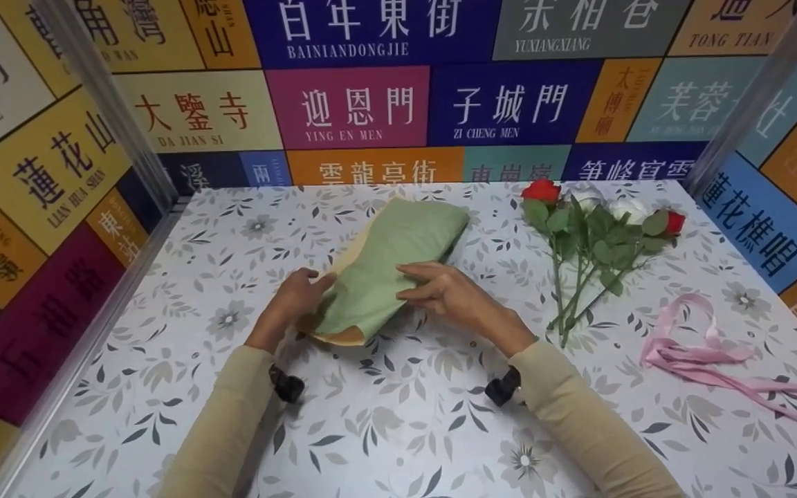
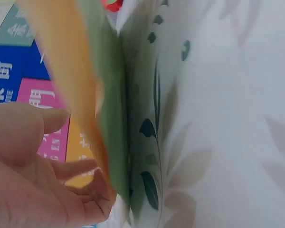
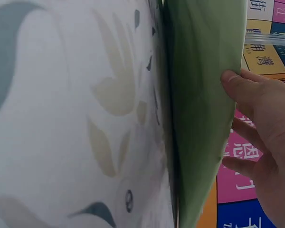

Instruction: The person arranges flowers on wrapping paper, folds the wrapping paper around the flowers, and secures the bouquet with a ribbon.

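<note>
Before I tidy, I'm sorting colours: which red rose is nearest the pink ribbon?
The rightmost red rose, just beyond the ribbon; the leftmost red rose lies farther off, past the white roses.

At top centre we read BAINIANDONGJIE on a dark-blue panel (image 1: 371,31); below, YING EN MEN on a magenta panel (image 1: 355,106); at left, LIAN HUA SHAN on a yellow panel (image 1: 52,173); at upper right, YUXIANGXIANG on a grey panel (image 1: 582,29).

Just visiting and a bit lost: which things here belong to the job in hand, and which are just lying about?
In the job now:
folded green wrapping paper
left hand
right hand

Lying about, untouched:
red and white roses
pink ribbon
</note>
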A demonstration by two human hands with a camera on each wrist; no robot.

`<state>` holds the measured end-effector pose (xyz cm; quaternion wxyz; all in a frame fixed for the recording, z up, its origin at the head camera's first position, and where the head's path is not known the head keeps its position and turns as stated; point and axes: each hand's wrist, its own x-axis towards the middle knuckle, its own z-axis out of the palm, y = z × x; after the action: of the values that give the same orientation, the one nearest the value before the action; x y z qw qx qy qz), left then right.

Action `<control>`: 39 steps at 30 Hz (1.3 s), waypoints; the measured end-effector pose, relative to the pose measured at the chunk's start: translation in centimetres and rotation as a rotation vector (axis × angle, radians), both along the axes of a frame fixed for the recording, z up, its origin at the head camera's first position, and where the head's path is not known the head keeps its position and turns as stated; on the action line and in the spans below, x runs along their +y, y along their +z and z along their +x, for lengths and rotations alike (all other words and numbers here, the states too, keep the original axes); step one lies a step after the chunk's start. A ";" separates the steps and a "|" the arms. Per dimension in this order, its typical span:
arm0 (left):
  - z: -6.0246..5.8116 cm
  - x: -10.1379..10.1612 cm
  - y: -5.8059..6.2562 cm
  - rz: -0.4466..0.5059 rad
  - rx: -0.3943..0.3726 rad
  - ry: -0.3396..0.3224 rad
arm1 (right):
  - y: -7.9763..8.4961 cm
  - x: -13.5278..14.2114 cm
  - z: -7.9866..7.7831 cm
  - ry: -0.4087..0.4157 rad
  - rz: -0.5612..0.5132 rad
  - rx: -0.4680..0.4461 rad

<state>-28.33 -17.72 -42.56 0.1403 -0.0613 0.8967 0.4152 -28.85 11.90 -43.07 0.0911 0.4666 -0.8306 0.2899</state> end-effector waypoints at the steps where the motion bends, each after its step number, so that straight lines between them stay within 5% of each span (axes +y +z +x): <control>1: 0.0 -0.2 0.0 0.023 -0.023 0.015 | 0.2 0.1 0.1 -0.004 0.003 -0.003; 8: 0.0 -0.4 0.0 0.117 -0.101 0.042 | 0.7 1.3 0.5 -0.053 0.022 -0.074; 12: 0.4 0.3 0.4 0.189 -0.105 0.057 | 0.8 2.0 0.7 -0.096 0.118 -0.133; 17: 1.2 2.4 2.4 0.314 -0.040 0.140 | 1.9 2.7 1.8 -0.153 0.105 -0.277; 22: 1.7 5.6 5.0 0.506 0.075 0.184 | 3.8 2.3 3.4 -0.114 0.087 -0.404; 26: 1.8 7.6 6.0 0.692 0.143 0.163 | 4.5 1.5 3.9 -0.118 0.108 -0.430; 29: 2.0 8.3 6.0 0.757 0.163 0.111 | 4.3 1.7 3.8 -0.143 0.008 -0.415; 33: 1.9 8.3 5.1 0.664 0.224 0.018 | 4.1 2.5 3.2 -0.165 -0.150 -0.411; 39: 0.7 7.1 2.3 0.327 0.363 -0.095 | 4.1 4.5 2.3 -0.257 -0.366 -0.568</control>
<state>-27.64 -10.60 -40.27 0.0041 0.0802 0.8300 0.5520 -26.59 16.45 -38.99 -0.0258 0.2352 -0.8091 0.5380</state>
